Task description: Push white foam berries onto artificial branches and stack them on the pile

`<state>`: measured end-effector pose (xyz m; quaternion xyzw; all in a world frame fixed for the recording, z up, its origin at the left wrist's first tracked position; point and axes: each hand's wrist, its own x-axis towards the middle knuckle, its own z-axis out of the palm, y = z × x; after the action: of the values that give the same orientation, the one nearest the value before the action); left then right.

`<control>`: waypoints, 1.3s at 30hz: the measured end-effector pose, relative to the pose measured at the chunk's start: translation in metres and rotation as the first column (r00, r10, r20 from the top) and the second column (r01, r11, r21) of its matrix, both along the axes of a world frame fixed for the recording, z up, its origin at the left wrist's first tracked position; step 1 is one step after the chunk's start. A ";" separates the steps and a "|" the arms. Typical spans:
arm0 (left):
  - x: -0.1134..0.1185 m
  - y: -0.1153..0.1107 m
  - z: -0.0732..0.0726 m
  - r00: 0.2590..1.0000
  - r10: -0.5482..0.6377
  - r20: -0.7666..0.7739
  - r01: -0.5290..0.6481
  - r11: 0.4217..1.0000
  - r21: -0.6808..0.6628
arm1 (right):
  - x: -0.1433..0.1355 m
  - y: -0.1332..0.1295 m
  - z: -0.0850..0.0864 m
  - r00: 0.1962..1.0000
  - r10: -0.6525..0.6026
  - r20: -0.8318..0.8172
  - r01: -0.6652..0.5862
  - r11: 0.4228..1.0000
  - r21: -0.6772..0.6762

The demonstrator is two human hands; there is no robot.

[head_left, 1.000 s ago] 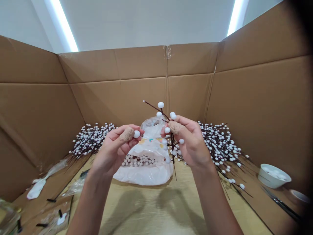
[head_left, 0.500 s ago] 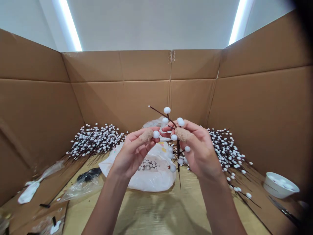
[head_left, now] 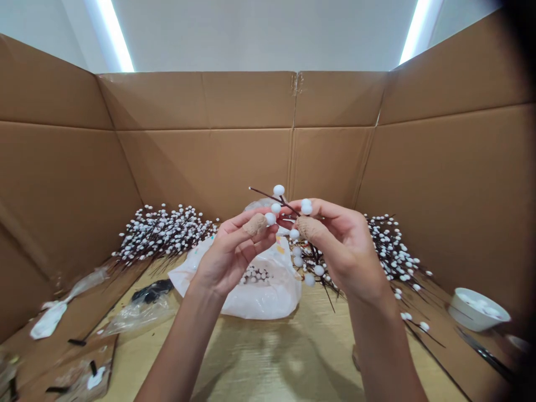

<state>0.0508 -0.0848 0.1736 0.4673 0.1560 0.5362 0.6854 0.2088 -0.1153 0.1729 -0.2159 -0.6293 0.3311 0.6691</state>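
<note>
My right hand [head_left: 335, 237] is closed on a dark brown artificial berry branch [head_left: 288, 205] with white balls on its twigs. The branch slants, one bare-looking tip pointing up to the left and its stem end hanging below the hand. Between the thumb and fingers of my left hand [head_left: 234, 245] is a white foam ball [head_left: 271, 218], right beside the branch's upper twigs. Whether that ball touches a twig I cannot tell. Both thumbs wear tan wrappings. Below the hands lies a white plastic bag [head_left: 268, 304] with many small white balls inside.
Bunches of white-berry branches lie at the back left [head_left: 163, 234] and the right [head_left: 391, 251]. A white bowl [head_left: 479, 310] of balls and scissors [head_left: 483, 354] sit at right. Clear plastic bags [head_left: 140, 318] lie left. Cardboard walls [head_left: 201, 162] enclose the table.
My left hand has brought the white ball slightly up and closer to the branch. The branch has tilted, its lower end swinging to the right. The view has shifted a little.
</note>
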 end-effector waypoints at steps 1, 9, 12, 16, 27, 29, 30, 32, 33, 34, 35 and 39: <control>0.000 0.000 0.000 1.000 0.010 0.005 -0.010 1.000 0.003 | 0.000 0.000 0.000 1.000 -0.002 0.009 0.002 1.000 -0.007; 0.002 0.003 -0.001 0.999 0.029 0.043 -0.028 1.000 -0.015 | -0.002 -0.004 0.004 0.992 -0.076 0.100 0.072 0.996 0.045; 0.001 0.004 -0.001 0.999 0.026 0.038 -0.026 1.000 -0.008 | -0.002 -0.005 0.006 0.989 -0.100 0.112 0.094 0.994 0.062; 0.001 0.003 -0.001 0.999 0.030 0.024 -0.030 1.000 -0.006 | -0.002 -0.005 0.008 0.989 -0.091 0.113 0.083 0.993 0.078; 0.003 0.002 -0.001 1.000 0.027 -0.005 -0.027 0.999 0.016 | -0.001 -0.004 0.006 0.981 -0.118 0.154 0.103 0.990 0.100; 0.002 0.003 0.000 1.000 0.018 0.000 -0.018 1.000 0.023 | 0.000 -0.004 0.006 0.981 -0.116 0.156 0.101 0.990 0.100; 0.002 0.003 0.000 1.000 0.011 0.000 -0.011 1.000 0.028 | 0.000 -0.004 0.007 0.981 -0.116 0.158 0.101 0.990 0.100; 0.001 0.004 -0.001 1.000 0.003 -0.005 -0.002 0.999 0.034 | 0.000 -0.005 0.007 0.980 -0.115 0.164 0.100 0.990 0.097; 0.000 0.004 -0.001 1.000 0.000 -0.009 0.000 0.999 0.038 | 0.000 -0.005 0.007 0.980 -0.112 0.163 0.097 0.991 0.096; -0.001 0.004 -0.001 1.000 0.000 -0.014 0.001 0.999 0.043 | 0.000 -0.005 0.007 0.981 -0.108 0.163 0.094 0.991 0.095; -0.002 0.004 -0.001 1.000 0.000 -0.019 0.001 0.999 0.048 | 0.000 -0.006 0.007 0.981 -0.105 0.161 0.090 0.992 0.093; -0.004 0.004 -0.002 0.999 0.010 -0.032 -0.008 0.997 0.075 | 0.000 -0.006 0.007 0.981 -0.103 0.162 0.090 0.992 0.086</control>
<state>0.0465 -0.0809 0.1719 0.5006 0.1488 0.5372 0.6624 0.2088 -0.1208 0.1801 -0.2466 -0.6843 0.2543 0.6374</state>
